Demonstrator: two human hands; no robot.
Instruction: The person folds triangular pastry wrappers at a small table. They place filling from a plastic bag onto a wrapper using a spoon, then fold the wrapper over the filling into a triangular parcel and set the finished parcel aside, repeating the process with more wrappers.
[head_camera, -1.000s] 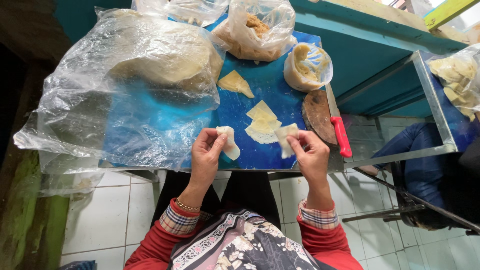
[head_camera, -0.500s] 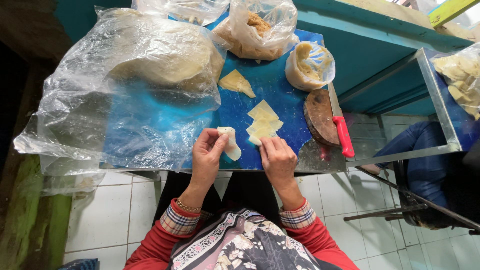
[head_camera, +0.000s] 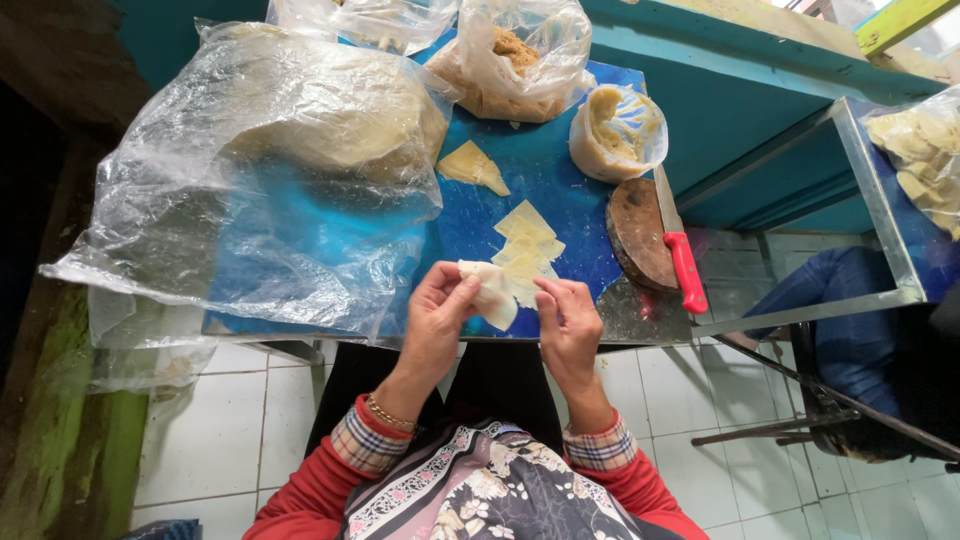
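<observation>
A pale dough wrapper (head_camera: 492, 292) is pinched between the fingers of the left hand (head_camera: 438, 318) and the right hand (head_camera: 566, 320), just above the blue table's (head_camera: 560, 190) near edge. Its lower part is hidden by the fingers; any filling cannot be made out.

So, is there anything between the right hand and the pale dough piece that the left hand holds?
Nothing visible. The left hand pinches the dough piece, and the right hand sits right beside it; whether its fingertips touch it is unclear.
</observation>
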